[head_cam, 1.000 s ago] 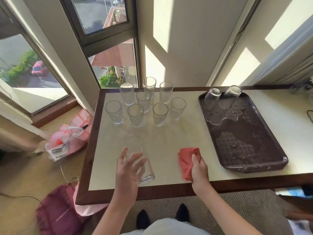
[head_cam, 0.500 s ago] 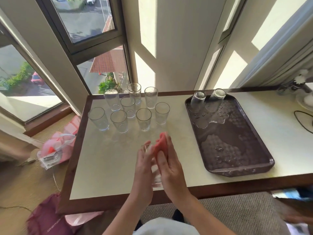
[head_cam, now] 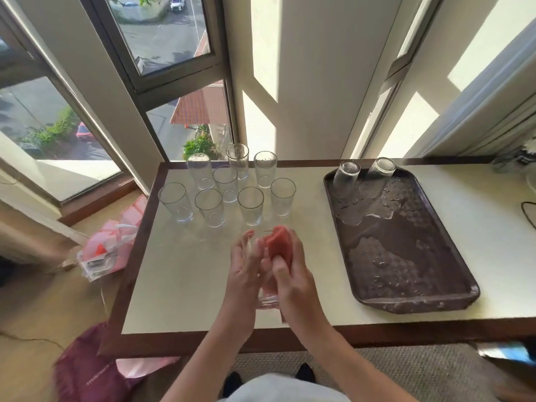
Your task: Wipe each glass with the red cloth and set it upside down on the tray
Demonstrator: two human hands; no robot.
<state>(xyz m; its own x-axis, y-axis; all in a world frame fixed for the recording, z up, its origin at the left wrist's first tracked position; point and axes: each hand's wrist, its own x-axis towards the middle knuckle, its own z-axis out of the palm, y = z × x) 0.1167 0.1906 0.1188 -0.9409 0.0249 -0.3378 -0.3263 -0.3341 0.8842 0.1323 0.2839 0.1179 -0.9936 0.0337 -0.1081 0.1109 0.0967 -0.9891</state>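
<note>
Cradling a glass [head_cam: 268,297] over the near part of the table [head_cam: 179,274], the left hand [head_cam: 246,274] wraps its fingers around the far side so the glass cannot turn away, while the right hand [head_cam: 293,282] is closed on the red cloth [head_cam: 279,246] and presses it against the rim end, probably so one hand can rub while the other braces. The glass looks tipped with its mouth away from the person and its thick base toward the body; how far the cloth reaches inside is hidden by the fingers. Beyond the hands, eight more glasses [head_cam: 251,206] stand upright in a close cluster toward the window, presumably waiting their turn and kept within easy reach of the left hand. Off to the right lies the dark tray [head_cam: 412,306], wet in patches, with two glasses [head_cam: 346,178] already upside down at its far end, leaving the nearer part free for the rest.
</note>
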